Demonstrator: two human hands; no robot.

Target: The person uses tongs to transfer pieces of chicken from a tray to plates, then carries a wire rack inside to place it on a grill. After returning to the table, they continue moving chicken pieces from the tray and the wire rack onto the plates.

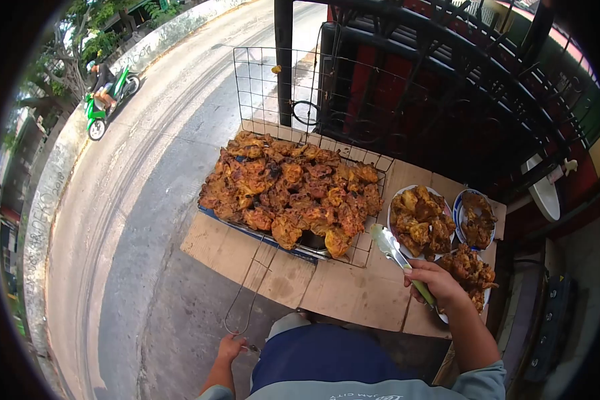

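Note:
Many browned pieces of grilled chicken (pixel 293 190) cover a wire grill rack (pixel 360 257), its hinged lid standing open behind them. A long wire loop handle (pixel 228 310) runs from the rack toward me, and my left hand (pixel 231 348) is closed at its near end. My right hand (pixel 433 283) is closed around the green grips of metal tongs (pixel 392 245). The tongs point left, between the rack and the plates, and no meat shows between their tips. Close to that hand are a plate of chicken (pixel 421 223) and another heaped plate of meat (pixel 470 273), partly hidden by my wrist.
Cardboard (pixel 290 277) covers the table under the rack and plates. A smaller blue-rimmed plate (pixel 492 233) holds more meat. Beyond the table is a black metal gate (pixel 440 80). A person rides a green motorcycle (pixel 117 93) on the road at left.

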